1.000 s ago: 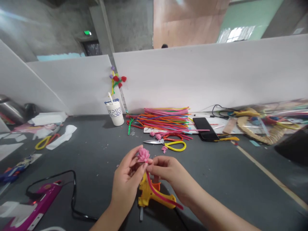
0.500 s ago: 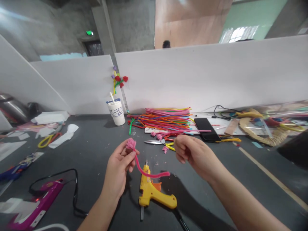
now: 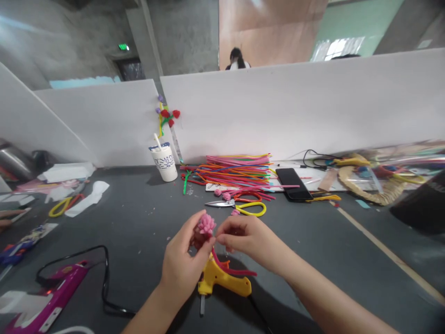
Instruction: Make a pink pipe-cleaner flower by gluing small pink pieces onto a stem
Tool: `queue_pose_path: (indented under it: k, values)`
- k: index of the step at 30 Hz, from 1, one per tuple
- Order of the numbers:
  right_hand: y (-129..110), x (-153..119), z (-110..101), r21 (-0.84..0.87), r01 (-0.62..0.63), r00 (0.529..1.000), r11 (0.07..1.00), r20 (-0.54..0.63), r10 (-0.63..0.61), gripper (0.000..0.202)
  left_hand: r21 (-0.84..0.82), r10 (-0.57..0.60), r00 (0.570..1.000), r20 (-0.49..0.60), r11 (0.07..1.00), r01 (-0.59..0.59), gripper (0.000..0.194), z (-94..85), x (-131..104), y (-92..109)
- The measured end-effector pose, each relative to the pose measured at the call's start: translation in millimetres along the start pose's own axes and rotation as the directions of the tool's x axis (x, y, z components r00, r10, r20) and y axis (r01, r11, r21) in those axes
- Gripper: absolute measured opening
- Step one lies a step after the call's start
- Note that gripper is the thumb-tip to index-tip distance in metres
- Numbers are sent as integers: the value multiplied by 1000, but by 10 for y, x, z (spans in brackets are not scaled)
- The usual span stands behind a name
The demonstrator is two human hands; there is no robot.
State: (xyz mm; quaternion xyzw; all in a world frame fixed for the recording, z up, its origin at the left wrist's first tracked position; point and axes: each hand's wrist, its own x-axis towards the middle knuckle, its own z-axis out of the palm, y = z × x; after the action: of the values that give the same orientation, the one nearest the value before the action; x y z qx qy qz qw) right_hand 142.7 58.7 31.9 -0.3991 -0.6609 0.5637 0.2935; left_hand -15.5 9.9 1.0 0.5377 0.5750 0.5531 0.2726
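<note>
A pink pipe-cleaner flower point(image 3: 207, 224) is pinched between the thumb and fingers of my left hand point(image 3: 186, 253). Its bent stem, a darker pink pipe cleaner point(image 3: 239, 272), curves down to the right over the yellow glue gun point(image 3: 219, 280) lying on the table. My right hand point(image 3: 245, 236) has come up beside the flower's base, thumb and forefinger pressed together at its right side; whatever is between those fingertips is too small to make out. Beyond the hands lie yellow-and-red-handled scissors point(image 3: 251, 208) and several finished pink flowers point(image 3: 226, 196).
A pile of coloured pipe cleaners point(image 3: 239, 169) lies along the white partition point(image 3: 295, 106). Nearby are a phone point(image 3: 294, 184) and a cup with a straw point(image 3: 165, 162). At left, a magenta power strip point(image 3: 55, 297) trails a black cable. A straw wreath point(image 3: 378, 195) is at right.
My right hand has moved left and down to the flower's base. My left hand has shifted right and slightly lower, turning the flower, and the stem now hangs lower over the glue gun.
</note>
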Motion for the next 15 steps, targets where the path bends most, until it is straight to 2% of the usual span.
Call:
queue_pose_path:
  k: [4, 8, 10, 12, 15]
  values:
    - [5, -17, -72, 51, -40, 997, 998, 75, 36, 12, 16, 51, 998, -22, 999, -50, 38, 17, -47, 61]
    - [25, -30, -77, 94, -97, 991, 991, 105, 87, 6, 36, 11, 993, 116, 999, -15, 40, -19, -35, 44]
    - [39, -31, -65, 133, -138, 984, 981, 128, 121, 4, 5, 2, 989, 151, 1000, -3, 42, -32, -30, 30]
    - [51, -27, -54, 178, -178, 975, 968, 162, 150, 3, -32, -5, 990, 144, 999, 9, 42, -27, -37, 29]
    - [48, -16, -51, 238, -216, 965, 947, 199, 170, 7, -30, 24, 998, 65, 999, -23, 40, -3, -53, 34]
